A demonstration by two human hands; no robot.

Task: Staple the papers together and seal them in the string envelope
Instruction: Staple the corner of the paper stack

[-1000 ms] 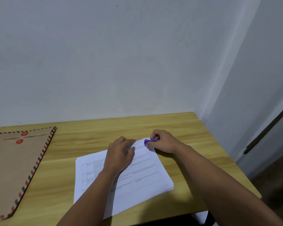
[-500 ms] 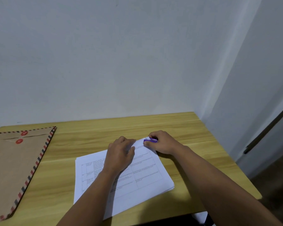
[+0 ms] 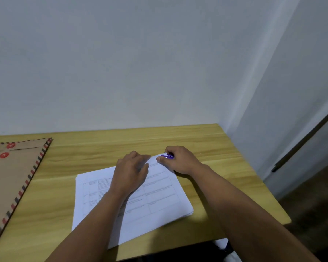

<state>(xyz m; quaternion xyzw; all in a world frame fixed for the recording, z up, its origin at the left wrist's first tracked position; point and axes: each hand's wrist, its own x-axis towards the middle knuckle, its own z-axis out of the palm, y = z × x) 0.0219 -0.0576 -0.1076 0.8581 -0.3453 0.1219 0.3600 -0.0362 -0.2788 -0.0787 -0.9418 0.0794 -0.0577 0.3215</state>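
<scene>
A stack of white printed papers (image 3: 159,197) lies tilted on the wooden desk (image 3: 206,144). My left hand (image 3: 131,171) rests flat on the stack near its far edge, fingers together, pressing it down. My right hand (image 3: 180,159) is closed around a small purple stapler (image 3: 167,156) set on the far right corner of the papers. Only the stapler's purple side shows between my fingers. The brown string envelope (image 3: 9,184), with a striped border and two red button discs, lies flat at the desk's left side.
A white wall stands behind the desk. The desk's right edge (image 3: 257,178) drops to a dark floor beside a grey door with a dark bar handle (image 3: 303,140).
My right hand with the stapler has shifted slightly up and onto the paper corner. The left hand and the papers stay put.
</scene>
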